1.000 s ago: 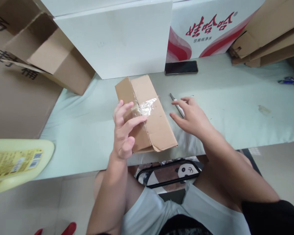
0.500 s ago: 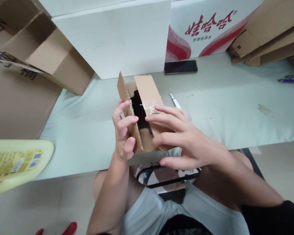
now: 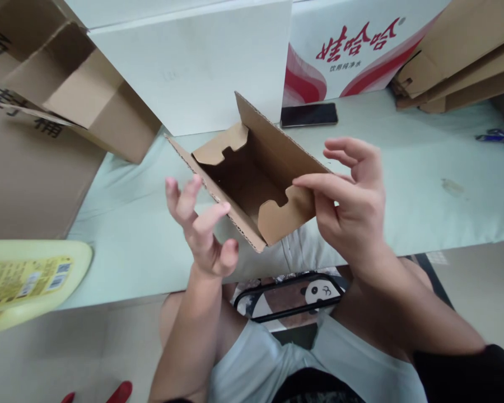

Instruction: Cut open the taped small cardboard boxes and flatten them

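Note:
A small brown cardboard box (image 3: 283, 146) is tilted above the green cloth, its top flaps spread apart and its dark inside showing. Two notched short flaps stand at its ends. My right hand (image 3: 353, 201) pinches the box at its near right corner, by the long flap and the notched flap. Beside the left long flap (image 3: 235, 218) is my left hand (image 3: 204, 229), fingers spread, the index fingertip at the flap's edge. Whether that finger presses on it I cannot tell.
A black phone (image 3: 309, 115) lies at the back, before a white carton with red print (image 3: 353, 73). Larger cardboard boxes (image 3: 105, 106) stand left, and folded cardboard (image 3: 457, 61) is at right. A yellow bottle (image 3: 33, 280) is at the left edge, blue-handled scissors (image 3: 495, 136) far right.
The box has turned and tilted, and its flaps now stand wide apart. My right hand moved right and took hold of its corner. My left hand loosened. The white pen-like tool is hidden now.

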### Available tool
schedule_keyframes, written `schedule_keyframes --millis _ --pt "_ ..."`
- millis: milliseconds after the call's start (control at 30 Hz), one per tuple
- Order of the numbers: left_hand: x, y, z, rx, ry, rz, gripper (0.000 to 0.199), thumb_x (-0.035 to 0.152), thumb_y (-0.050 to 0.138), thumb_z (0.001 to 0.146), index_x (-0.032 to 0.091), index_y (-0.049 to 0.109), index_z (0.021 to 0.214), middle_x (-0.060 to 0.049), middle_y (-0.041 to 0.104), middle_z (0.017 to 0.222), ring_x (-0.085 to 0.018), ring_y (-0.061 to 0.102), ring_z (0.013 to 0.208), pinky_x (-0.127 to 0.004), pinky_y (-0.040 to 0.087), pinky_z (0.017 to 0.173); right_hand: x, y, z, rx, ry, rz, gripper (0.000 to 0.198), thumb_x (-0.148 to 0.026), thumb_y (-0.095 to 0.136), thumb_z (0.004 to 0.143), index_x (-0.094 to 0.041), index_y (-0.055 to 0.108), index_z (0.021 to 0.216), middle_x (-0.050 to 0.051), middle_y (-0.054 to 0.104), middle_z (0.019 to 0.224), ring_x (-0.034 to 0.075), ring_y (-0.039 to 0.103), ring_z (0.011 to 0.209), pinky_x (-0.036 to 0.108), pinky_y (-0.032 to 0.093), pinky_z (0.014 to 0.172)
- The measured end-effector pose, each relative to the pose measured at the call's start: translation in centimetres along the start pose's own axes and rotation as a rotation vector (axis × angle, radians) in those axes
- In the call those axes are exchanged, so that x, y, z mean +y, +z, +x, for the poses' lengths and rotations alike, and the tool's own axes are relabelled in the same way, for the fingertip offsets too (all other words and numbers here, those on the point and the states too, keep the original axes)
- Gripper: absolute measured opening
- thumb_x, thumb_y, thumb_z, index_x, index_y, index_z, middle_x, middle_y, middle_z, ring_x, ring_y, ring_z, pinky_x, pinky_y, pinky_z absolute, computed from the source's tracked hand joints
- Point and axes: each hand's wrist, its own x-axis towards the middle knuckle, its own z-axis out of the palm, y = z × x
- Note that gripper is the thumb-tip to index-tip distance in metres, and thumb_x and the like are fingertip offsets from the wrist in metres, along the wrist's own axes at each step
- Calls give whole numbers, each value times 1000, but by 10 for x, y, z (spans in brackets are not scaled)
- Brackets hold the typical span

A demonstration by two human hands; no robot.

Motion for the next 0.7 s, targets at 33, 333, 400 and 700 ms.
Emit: schedule_keyframes --millis 33,333,400,700 --pt "4 -1 1 62 93 66 38 65 37 94 39 55 114 2 50 150 -30 29 155 -65 17 130 -1 -1 0 -26 -4 -6 22 -20 56 94 -30 74 101 7 53 144 33 52 138 55 57 103" --pt "17 -3 3 243 262 161 36 56 35 93 34 62 103 -3 66 86 -30 68 89 -69 35 118 -18 -15 -3 -408 -147 -137 33 -33 53 99 -22 77 118 14 31 166 42 35 154 62 36 125" --pt "17 -3 1 292 244 215 39 59 32 93 33 61 99 -3 64 80 -30 68 83 -70 32 119 -18 -14 -4 -456 -197 -119 33 -34 53 100 -25 75 123 11 26 169 40 25 159 62 29 129" --pt "23 -16 20 390 260 154 25 43 43 93 26 62 93 -3 62 70 -21 58 62 -47 52 65 -14 -15 1 -266 -93 -4 21 -32 55 97 -25 73 106 7 36 163 33 43 149 50 48 117"
